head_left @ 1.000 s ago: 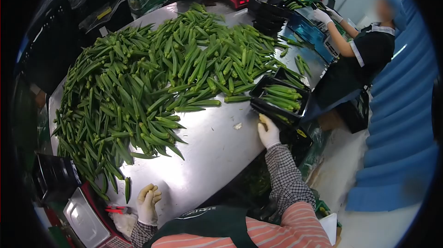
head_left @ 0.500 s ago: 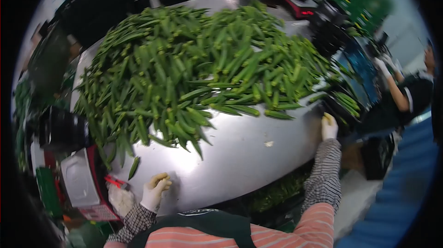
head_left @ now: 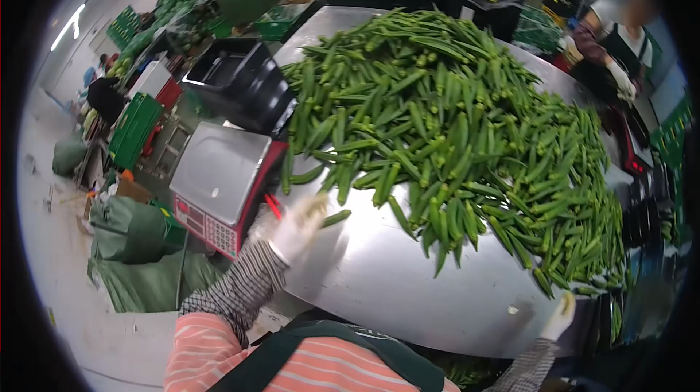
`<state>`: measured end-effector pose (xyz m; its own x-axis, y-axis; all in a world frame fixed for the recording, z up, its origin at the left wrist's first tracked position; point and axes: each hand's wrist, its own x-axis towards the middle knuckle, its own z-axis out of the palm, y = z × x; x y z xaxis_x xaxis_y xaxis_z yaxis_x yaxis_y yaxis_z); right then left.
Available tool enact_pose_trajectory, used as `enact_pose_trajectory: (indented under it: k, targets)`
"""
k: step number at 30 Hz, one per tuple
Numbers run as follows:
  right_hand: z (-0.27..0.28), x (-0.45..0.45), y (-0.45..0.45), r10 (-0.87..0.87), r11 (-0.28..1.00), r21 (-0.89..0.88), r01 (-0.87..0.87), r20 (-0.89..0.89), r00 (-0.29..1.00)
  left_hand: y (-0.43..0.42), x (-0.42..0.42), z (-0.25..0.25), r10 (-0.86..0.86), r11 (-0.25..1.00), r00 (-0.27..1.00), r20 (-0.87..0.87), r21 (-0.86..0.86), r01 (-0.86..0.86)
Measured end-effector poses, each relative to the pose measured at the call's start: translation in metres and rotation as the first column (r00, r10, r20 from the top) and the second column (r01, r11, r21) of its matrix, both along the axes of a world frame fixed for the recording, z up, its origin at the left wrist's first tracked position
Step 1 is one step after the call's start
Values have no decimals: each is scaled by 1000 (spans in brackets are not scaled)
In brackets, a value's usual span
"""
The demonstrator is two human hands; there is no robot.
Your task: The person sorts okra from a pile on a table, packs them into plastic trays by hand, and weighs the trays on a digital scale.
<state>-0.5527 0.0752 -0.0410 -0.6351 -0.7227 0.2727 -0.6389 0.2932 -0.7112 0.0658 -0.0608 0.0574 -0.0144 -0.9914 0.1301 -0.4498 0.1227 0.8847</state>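
A large heap of green okra covers much of the metal table. My left hand, in a white glove with yellowish fingertips, is smeared by motion over the table's left side. Beside its fingers lies a single okra pod; whether they touch it is unclear. My right hand, gloved alike, is at the table's right front edge with its fingers together. Close to its right stands a black tray, mostly in shadow. Anything within those fingers is hidden.
A red and white scale stands left of the table, with a black crate behind it. Another gloved person stands at the far right, near a second scale. Green sacks lie on the floor at left.
The view has swung left, bringing the scale and floor fully into sight. My left hand has moved forward towards the lone okra pod. My right hand stays near the tray.
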Motion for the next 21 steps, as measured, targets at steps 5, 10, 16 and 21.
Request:
enact_pose_trajectory:
  k: [5, 10, 16, 21]
  targets:
    - [25, 200, -37, 499, 865, 111, -489, -85, 863, -110, 118, 88, 535, 588, 724, 435, -807, 51]
    - [6, 292, -41, 668, 744, 260, -616, -299, 681, -185, 181, 129, 229, 947, 406, 885, -106, -303]
    - [-10, 297, -38, 618, 783, 226, -580, -392, 681, -195, 182, 152, 323, 935, 436, 840, -212, -285]
    - [-14, 296, -37, 615, 785, 236, -573, -409, 674, -147, 195, 191, 604, 774, 548, 578, -591, -229]
